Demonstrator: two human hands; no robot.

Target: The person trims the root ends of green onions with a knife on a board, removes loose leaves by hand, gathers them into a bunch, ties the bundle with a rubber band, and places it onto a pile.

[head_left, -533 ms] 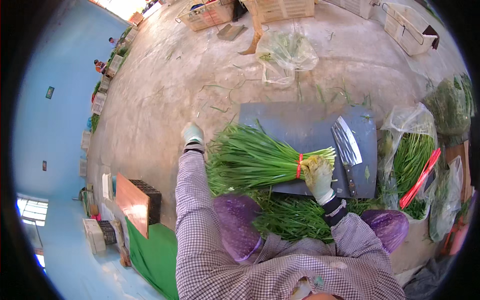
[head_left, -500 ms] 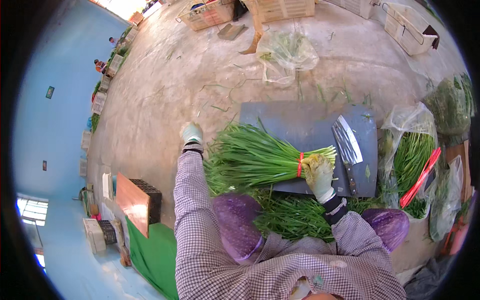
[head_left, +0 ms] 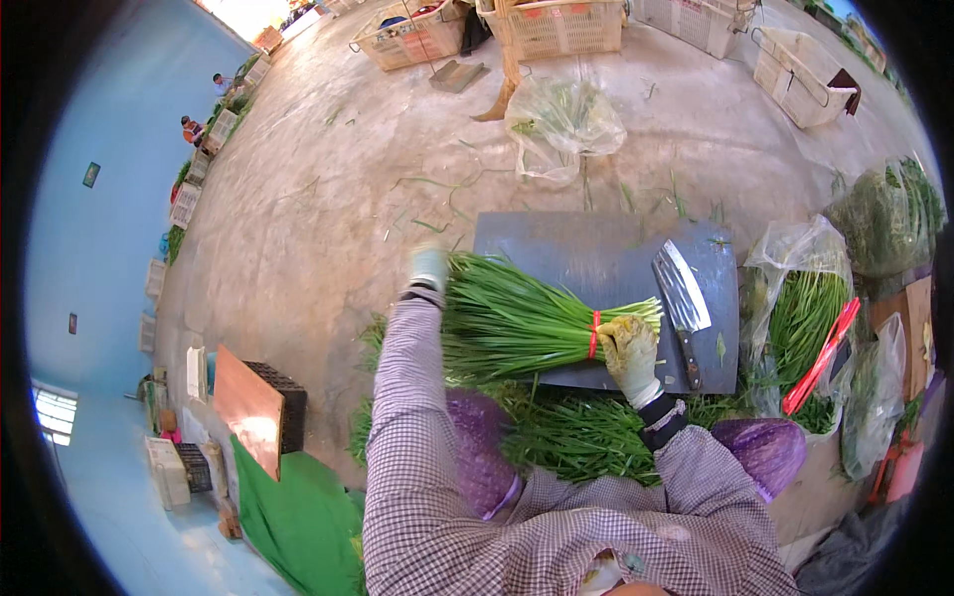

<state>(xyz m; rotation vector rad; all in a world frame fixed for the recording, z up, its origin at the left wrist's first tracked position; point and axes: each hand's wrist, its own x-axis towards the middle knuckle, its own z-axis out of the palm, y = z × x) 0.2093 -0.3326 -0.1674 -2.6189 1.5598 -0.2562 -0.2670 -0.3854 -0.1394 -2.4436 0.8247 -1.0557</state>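
Observation:
A thick bunch of chives (head_left: pixel 527 318), tied by a red band (head_left: pixel 595 336), lies over a dark board (head_left: pixel 556 238), its leaf tips fanned to the left. Gloved and stained, my right hand (head_left: pixel 629 358) is closed around the pale stem ends just right of the band. My left hand (head_left: pixel 429 266), in a light glove, is by the far edge of the leaf tips; motion smears its fingers. A broad-bladed knife (head_left: pixel 682 298) rests on the board, right of the stems. Loose chives (head_left: pixel 586 432) are heaped between the board and my lap.
Right of the board stands a clear bag (head_left: pixel 805 298) of chives with red ties (head_left: pixel 821 358) on it. A plastic bag (head_left: pixel 566 124) lies on the floor beyond. Crates (head_left: pixel 556 28) line the far side. A green cloth (head_left: pixel 298 507) and a brown panel (head_left: pixel 248 407) are at left.
My left hand has moved right, from beyond the leaf tips to beside them. The leaf tips are drawn in closer together. My right hand keeps its hold on the stems.

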